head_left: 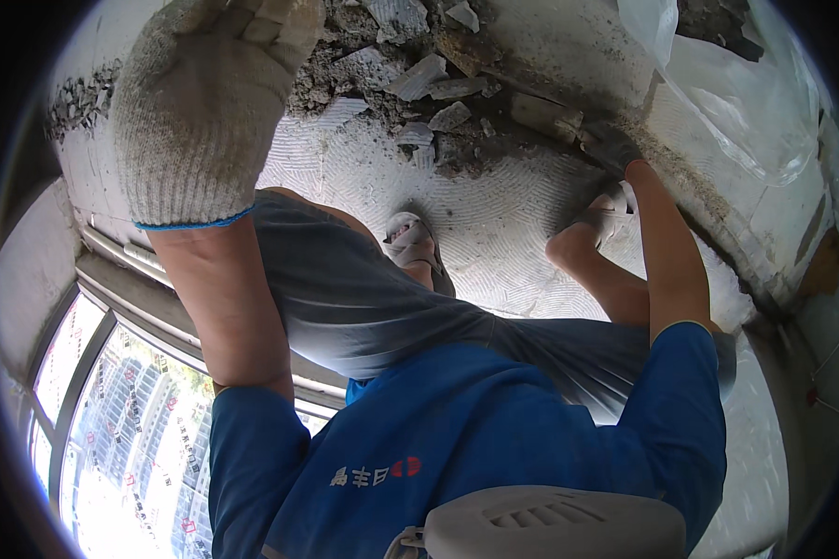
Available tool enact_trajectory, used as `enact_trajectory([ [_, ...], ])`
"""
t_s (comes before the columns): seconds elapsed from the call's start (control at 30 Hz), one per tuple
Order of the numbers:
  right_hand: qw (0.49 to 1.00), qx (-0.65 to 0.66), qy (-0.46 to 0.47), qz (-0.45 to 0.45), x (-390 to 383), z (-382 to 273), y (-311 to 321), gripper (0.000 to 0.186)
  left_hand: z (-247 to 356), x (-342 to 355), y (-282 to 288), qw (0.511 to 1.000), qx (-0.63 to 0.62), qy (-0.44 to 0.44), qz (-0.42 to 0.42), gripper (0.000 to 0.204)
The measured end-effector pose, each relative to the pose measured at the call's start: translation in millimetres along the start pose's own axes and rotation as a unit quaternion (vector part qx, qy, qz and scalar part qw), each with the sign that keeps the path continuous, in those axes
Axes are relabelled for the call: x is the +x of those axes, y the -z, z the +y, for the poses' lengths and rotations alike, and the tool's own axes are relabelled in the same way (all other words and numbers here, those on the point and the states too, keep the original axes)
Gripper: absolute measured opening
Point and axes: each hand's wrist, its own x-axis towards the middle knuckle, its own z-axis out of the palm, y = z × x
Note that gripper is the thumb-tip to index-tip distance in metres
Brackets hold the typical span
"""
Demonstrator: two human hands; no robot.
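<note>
My left hand (200,102), in a cream knitted glove with a blue cuff edge, is raised close up at the upper left. Its palm is stained dark, its fingers run partly out of the picture, and nothing shows in it. Low by the right-hand wall, my right hand (615,149) wears a dark, dirty glove. Its fingers are closed at the end of a dusty, brick-shaped block (545,116) lying on the floor against the wall's foot. Broken tile pieces (419,79) and loose dark rubble lie to the left of that block.
My sandalled feet (415,242) stand on a grey floor (494,214) with ridged mortar lines. Clear plastic sheeting (746,102) hangs over the upper right. A window (130,419) is at the lower left. More rubble (84,98) lies at the far left.
</note>
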Motion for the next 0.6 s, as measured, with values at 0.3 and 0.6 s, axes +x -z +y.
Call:
enact_trajectory([
  [0.3,0.998,0.015,-0.055,-0.022,-28.6,14.1,1.4,0.052,2.9,-3.8,25.9,0.986,-0.088,0.068,-0.125,0.026],
  [0.6,0.998,0.056,0.001,-0.023,78.5,-149.2,-27.0,0.063,2.0,-6.3,12.0,0.998,0.003,0.006,-0.067,0.019],
])
